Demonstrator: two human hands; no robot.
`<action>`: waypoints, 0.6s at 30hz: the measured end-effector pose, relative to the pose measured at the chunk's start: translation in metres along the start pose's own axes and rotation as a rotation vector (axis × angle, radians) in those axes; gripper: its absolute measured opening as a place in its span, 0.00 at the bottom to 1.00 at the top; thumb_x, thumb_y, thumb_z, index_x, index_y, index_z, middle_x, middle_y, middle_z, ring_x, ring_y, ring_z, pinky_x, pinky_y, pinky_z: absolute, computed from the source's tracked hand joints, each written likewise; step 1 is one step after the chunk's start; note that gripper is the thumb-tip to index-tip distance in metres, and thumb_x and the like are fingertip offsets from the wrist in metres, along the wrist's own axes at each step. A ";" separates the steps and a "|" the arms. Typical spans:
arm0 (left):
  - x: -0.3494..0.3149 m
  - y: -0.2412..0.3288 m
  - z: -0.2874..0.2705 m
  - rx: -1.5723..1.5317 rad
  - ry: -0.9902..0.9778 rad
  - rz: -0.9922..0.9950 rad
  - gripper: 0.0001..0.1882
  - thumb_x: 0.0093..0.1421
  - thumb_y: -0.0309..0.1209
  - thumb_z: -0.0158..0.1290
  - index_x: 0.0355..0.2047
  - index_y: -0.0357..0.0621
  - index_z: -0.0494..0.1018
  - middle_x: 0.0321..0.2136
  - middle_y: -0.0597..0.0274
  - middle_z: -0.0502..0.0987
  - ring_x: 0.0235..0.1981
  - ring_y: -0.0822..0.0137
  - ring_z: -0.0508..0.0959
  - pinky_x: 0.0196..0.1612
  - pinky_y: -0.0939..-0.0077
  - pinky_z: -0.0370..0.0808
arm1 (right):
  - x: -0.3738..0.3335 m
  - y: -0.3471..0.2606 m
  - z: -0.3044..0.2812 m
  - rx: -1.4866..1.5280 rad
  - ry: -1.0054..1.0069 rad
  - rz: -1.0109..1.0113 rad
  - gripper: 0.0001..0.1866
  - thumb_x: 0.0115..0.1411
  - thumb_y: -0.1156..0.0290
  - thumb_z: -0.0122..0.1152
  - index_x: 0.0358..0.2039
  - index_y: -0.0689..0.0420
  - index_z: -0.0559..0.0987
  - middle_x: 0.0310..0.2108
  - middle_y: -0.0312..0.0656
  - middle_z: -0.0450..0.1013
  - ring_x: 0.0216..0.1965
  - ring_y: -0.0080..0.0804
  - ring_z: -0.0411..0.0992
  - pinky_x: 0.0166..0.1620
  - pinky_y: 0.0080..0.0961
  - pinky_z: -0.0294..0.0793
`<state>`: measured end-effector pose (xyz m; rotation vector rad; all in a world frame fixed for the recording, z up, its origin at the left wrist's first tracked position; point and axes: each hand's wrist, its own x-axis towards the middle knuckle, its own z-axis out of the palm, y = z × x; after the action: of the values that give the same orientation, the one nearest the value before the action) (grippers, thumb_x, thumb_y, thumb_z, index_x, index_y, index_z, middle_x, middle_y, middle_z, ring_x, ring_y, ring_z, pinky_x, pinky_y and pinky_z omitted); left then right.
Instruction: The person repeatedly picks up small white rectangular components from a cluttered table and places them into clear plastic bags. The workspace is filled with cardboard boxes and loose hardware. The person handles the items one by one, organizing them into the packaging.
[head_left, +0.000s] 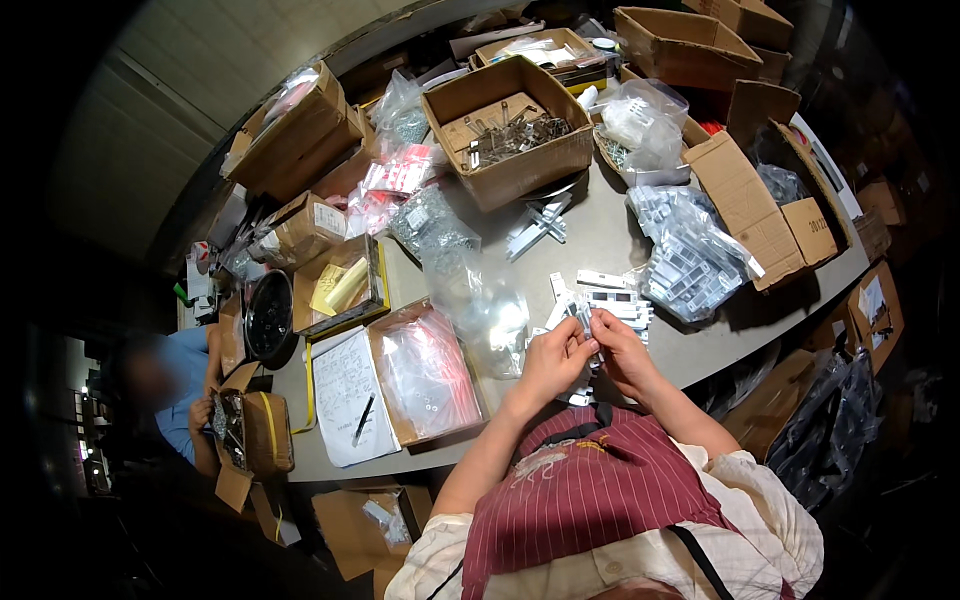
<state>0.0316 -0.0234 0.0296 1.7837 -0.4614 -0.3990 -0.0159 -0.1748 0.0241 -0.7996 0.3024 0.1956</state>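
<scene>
Close together at the table's front edge, both my hands are closed around a small grey-and-white plastic part [587, 322]. My left hand [553, 358] pinches it from the left, and my right hand [624, 352] grips its right side with thumb and fingers. My fingers cover much of it, so its exact kind does not show. Right behind my hands lies a loose pile of similar white and grey parts [622, 303]. A few more crossed parts [540, 226] sit farther back on the table.
A clear bag of grey parts [690, 260] lies right of the pile. Left are an empty-looking clear bag [485, 310], a carton of plastic bags [428, 375] and written paper with a pen [362, 420]. A carton of metal pieces [510, 135] stands behind. Far left, another person [185, 400] handles a box.
</scene>
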 end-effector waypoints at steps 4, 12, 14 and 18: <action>-0.013 0.025 0.003 0.190 0.131 0.302 0.11 0.58 0.32 0.60 0.28 0.40 0.71 0.14 0.61 0.70 0.15 0.69 0.70 0.21 0.73 0.65 | 0.010 0.000 -0.001 -0.081 0.068 -0.089 0.12 0.71 0.62 0.51 0.46 0.56 0.72 0.39 0.34 0.72 0.38 0.20 0.70 0.44 0.20 0.71; 0.025 0.055 -0.130 -0.325 0.625 0.124 0.07 0.56 0.31 0.55 0.27 0.41 0.76 0.18 0.70 0.71 0.21 0.77 0.68 0.25 0.78 0.63 | 0.068 -0.031 -0.035 -0.786 0.088 -0.501 0.12 0.67 0.68 0.54 0.47 0.59 0.74 0.41 0.43 0.74 0.38 0.33 0.73 0.43 0.27 0.73; 0.055 0.033 -0.158 -0.160 0.617 0.054 0.09 0.55 0.32 0.54 0.25 0.38 0.76 0.18 0.63 0.74 0.21 0.72 0.71 0.26 0.73 0.66 | 0.089 -0.041 -0.042 -1.261 0.126 -0.815 0.13 0.61 0.72 0.57 0.47 0.60 0.75 0.41 0.49 0.74 0.41 0.45 0.74 0.47 0.36 0.74; 0.088 0.011 -0.174 0.500 0.247 -0.172 0.14 0.52 0.33 0.52 0.25 0.32 0.78 0.22 0.45 0.78 0.26 0.56 0.79 0.33 0.66 0.74 | 0.113 -0.050 -0.072 -1.654 -0.179 -0.444 0.14 0.53 0.73 0.60 0.41 0.58 0.81 0.45 0.56 0.73 0.48 0.54 0.72 0.52 0.40 0.72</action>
<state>0.1926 0.0742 0.0817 2.3338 -0.2426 -0.1836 0.0906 -0.2544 -0.0278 -2.4308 -0.3145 0.0567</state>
